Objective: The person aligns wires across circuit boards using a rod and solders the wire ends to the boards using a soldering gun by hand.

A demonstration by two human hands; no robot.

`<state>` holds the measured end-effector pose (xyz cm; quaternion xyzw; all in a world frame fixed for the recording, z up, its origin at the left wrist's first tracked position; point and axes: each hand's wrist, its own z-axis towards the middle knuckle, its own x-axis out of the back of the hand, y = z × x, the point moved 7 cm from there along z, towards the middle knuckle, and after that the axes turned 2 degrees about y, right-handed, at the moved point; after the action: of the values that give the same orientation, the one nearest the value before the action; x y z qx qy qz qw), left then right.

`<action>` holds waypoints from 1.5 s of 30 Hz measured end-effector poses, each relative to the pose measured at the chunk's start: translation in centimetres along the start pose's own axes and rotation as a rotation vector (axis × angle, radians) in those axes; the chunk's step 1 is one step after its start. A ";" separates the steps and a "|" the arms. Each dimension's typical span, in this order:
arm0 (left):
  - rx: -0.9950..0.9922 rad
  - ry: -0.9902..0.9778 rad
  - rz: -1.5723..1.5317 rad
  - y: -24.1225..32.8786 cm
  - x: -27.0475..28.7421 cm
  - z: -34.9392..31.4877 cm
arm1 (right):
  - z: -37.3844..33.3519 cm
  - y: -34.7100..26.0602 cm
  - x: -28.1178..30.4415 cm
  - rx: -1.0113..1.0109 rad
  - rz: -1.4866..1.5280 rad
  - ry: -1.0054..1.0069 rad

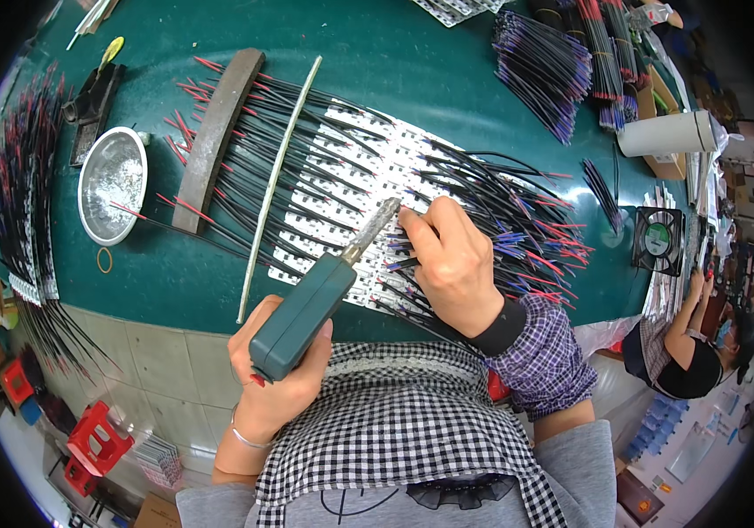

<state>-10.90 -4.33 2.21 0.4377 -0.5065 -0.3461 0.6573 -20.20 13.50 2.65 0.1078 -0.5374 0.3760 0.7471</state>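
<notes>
Head: left hand (284, 383) grip round green tool (306, 312); right hand (458, 261) curled down, grip unclear.

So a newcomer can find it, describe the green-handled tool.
On the green table, find the white boards fringed with black wires. The left hand holds the tool; unlike the plain bars lying nearby, it has a boxy green handle and metal tip.
</notes>
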 end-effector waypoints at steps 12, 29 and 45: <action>-0.005 0.049 -0.059 -0.3 0.4 -0.3 | -0.4 0.9 -0.3 -0.057 0.109 0.018; 0.045 -0.043 0.049 0.4 0.3 0.5 | 0.0 0.5 0.0 0.062 0.021 0.038; 0.178 0.102 -0.135 -0.5 1.8 -1.4 | -0.2 0.0 -0.1 0.092 -0.026 0.009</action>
<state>-9.08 -5.84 2.29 0.5445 -0.4707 -0.3203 0.6159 -20.03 13.61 2.50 0.1473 -0.5146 0.3912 0.7486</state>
